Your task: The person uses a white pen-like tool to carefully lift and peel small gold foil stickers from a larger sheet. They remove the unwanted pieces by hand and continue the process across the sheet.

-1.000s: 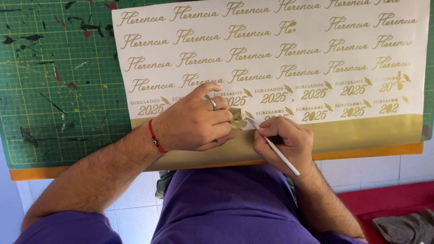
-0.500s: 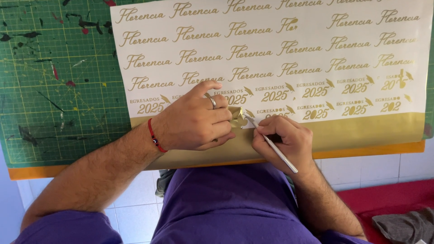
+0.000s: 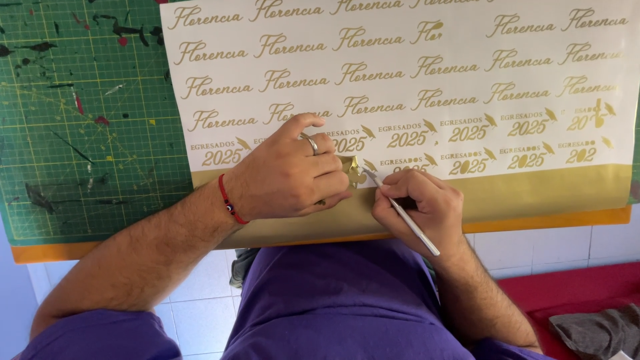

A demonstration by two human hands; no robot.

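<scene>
Hands barely shifted; green cutting mat [image 3: 80, 133], white tiled floor [image 3: 193, 313].

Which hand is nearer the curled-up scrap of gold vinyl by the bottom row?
Left. The left hand pinches the curled gold vinyl scrap at its fingertips; the right hand sits just below and right, touching it only through the thin weeding tool.

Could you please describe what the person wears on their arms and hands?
The left hand wears a silver ring on one finger and a thin red cord bracelet at the wrist. The right hand shows no jewellery. Both forearms are bare, with short purple sleeves above.
</scene>
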